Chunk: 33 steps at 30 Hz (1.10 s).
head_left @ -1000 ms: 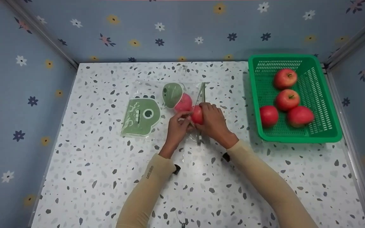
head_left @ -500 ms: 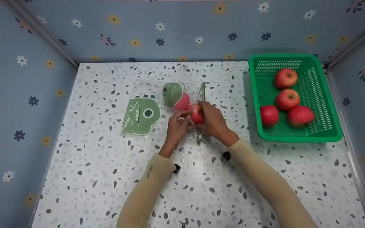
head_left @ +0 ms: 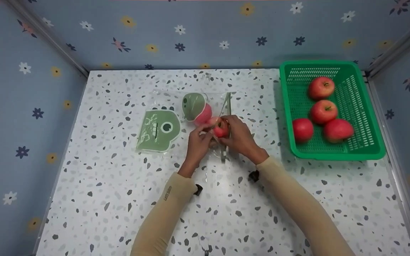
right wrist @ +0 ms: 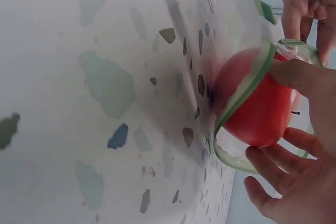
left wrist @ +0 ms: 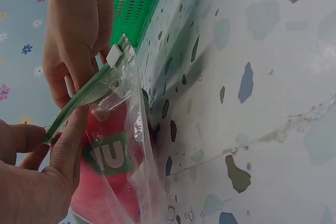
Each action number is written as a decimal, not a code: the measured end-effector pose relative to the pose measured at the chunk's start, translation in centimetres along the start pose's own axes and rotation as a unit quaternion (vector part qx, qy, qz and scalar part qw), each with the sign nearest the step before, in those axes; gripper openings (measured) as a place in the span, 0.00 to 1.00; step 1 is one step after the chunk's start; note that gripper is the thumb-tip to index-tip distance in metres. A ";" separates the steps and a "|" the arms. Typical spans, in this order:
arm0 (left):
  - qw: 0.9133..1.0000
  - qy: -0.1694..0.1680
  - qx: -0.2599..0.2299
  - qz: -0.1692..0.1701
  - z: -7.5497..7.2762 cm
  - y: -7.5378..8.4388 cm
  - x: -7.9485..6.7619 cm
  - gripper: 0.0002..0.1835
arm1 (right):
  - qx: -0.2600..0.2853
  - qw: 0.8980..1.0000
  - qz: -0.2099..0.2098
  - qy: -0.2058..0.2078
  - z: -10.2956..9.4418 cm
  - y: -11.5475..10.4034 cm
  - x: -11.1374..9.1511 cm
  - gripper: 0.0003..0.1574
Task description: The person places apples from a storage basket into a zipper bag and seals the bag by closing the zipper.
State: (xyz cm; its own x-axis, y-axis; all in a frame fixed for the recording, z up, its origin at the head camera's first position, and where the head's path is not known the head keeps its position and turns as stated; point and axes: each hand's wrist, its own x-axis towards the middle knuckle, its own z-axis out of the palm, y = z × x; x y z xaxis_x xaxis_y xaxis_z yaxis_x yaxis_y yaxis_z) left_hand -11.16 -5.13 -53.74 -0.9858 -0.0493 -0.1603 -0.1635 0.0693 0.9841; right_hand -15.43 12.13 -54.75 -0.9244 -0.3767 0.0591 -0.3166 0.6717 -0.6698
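Speckled white table [head_left: 119,192] beneath blue floral walls [head_left: 205,35].
Mid-frame, my left hand [head_left: 198,144] pinches the rim of a clear bag [head_left: 171,133]; my right hand [head_left: 241,136] grips a red apple [head_left: 221,129] at its mouth. Upper right, a green basket [head_left: 336,156].

Left hand [left wrist: 39,182] on clear bag [left wrist: 108,156]

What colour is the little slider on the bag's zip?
The slider is white; it shows best in the left wrist view.

Soft light leaves pale glare on the tabletop [head_left: 222,199], glints on the bag [left wrist: 113,158] and diffuse shadows.
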 end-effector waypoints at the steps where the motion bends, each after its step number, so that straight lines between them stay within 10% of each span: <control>1: 1.000 0.001 0.004 0.000 0.0 0.0 0.0 0.14 | 0.000 1.000 -0.002 0.005 0.1 0.0 0.0 0.43; 33: 0.999 -0.002 -0.039 0.017 0.0 0.0 0.1 0.11 | -0.052 0.994 -0.094 0.018 1.2 0.8 0.3 0.39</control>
State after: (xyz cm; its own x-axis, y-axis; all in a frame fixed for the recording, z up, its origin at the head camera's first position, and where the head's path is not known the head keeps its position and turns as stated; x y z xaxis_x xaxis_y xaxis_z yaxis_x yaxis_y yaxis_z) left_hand -11.23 -5.12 -53.78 -0.9910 -0.0438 -0.1262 -0.1260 -0.0078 0.9920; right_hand -15.74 11.77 -56.16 -0.8533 -0.4797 0.2045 -0.5033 0.6550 -0.5636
